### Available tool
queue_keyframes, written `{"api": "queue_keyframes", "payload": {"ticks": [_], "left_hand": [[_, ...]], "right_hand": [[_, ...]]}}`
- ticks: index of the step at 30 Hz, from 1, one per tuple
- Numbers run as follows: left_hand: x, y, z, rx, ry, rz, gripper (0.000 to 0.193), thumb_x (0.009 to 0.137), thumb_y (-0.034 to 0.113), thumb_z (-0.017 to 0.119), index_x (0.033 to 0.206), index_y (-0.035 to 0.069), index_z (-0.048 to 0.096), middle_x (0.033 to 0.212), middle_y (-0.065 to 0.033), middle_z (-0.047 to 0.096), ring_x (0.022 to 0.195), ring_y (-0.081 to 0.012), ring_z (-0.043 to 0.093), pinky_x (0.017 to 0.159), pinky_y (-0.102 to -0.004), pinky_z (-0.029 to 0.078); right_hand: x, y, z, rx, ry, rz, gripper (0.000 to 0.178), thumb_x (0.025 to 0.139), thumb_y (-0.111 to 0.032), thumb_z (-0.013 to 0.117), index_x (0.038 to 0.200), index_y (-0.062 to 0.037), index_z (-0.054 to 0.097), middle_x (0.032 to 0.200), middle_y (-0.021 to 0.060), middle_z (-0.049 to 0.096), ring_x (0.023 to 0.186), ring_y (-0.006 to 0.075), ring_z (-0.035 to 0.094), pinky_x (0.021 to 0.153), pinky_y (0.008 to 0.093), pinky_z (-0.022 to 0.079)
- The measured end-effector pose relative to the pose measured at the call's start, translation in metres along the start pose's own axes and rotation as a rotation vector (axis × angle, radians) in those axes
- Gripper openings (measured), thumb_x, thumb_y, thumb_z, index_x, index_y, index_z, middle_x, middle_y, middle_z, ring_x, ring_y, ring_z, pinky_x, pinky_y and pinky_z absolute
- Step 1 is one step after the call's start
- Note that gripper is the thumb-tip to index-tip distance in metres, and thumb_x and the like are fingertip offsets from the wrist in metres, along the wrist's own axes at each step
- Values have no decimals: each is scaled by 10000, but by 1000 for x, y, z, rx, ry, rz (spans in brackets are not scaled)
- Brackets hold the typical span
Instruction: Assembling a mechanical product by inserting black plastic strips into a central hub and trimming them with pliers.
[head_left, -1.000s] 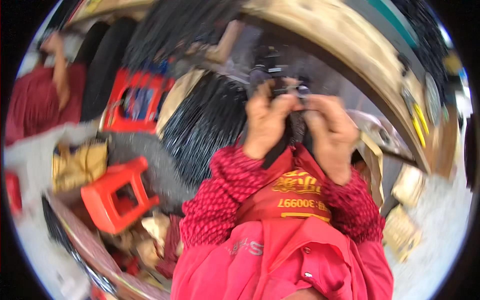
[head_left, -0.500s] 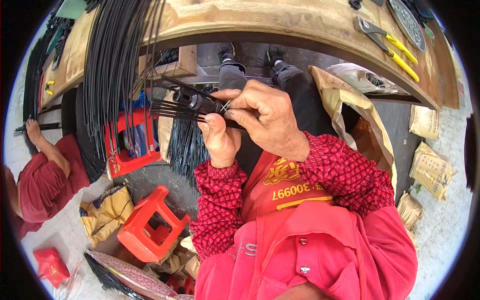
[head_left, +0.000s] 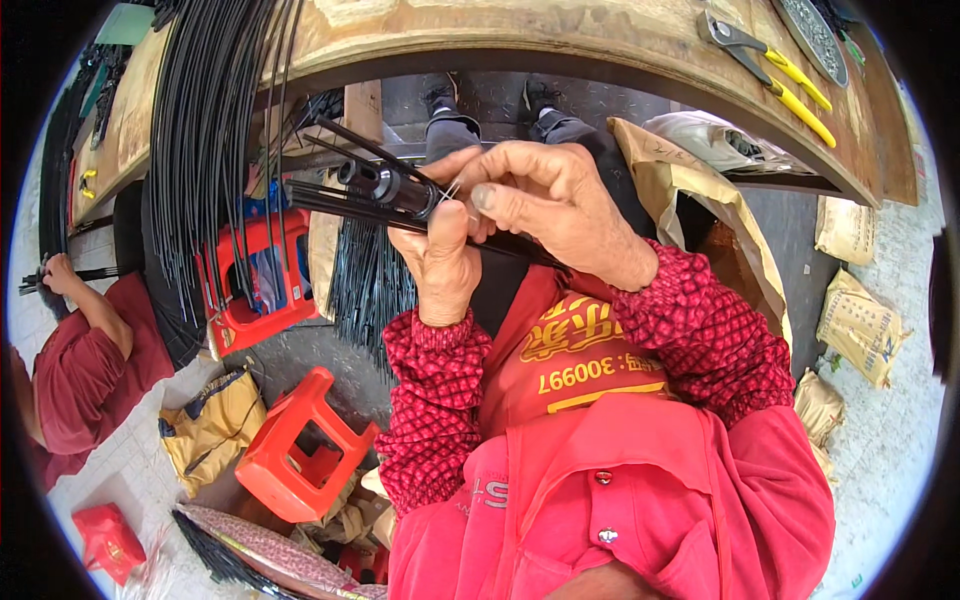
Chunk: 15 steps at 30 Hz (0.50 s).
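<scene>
In front of my lap I hold a black plastic hub, tilted, with thin black rods like umbrella ribs lying along it. My left hand is closed round the hub's near end and the rods, its thumb pointing up. Thin bright wire ends cross at that end of the hub. Just right of them is my right hand, fingers curled and thumb beside the wires. What lies between those fingertips is too small to make out.
Long black rods hang off the wooden table. Yellow-handled cutters and a tray of small metal parts lie on it. An open paper sack stands right; red stools stand left, near a co-worker's arm.
My right hand has shifted right and its thumb has come away from the crossed wires. The hub and my left hand have moved slightly; the view has shifted a little.
</scene>
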<state>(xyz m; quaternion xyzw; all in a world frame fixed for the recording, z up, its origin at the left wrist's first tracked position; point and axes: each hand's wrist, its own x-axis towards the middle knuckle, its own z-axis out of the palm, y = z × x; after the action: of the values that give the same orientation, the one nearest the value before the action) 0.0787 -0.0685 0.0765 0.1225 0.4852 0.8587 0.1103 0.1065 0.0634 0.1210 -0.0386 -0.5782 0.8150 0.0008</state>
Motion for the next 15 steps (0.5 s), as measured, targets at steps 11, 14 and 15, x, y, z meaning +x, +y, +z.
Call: {"api": "queue_keyframes", "payload": {"ticks": [11,14,15], "left_hand": [[-2,-10,4,-180,103,12,755,818,485,687,1255,-79,442,1126,-185,582,950,-228,609,822,-319,496],[-3,-13,-4,-126,5,6,713,843,472,662,1277,-44,430,1117,-163,577,928,-215,604,799,-317,493],[-3,-12,-4,-103,-38,0,703,858,469,645,1303,-21,408,1142,-161,561,965,-227,594,832,-337,486]], "right_hand": [[5,-22,2,-474,-121,14,123,799,-44,692,895,21,651,808,25,630,670,63,546,592,203,447],[5,-5,-1,-389,-26,-142,151,720,-54,661,829,47,637,744,147,661,643,183,647,564,323,490],[4,-4,-1,-453,7,-210,112,720,-41,644,789,39,607,776,157,667,655,221,653,571,335,496]]}}
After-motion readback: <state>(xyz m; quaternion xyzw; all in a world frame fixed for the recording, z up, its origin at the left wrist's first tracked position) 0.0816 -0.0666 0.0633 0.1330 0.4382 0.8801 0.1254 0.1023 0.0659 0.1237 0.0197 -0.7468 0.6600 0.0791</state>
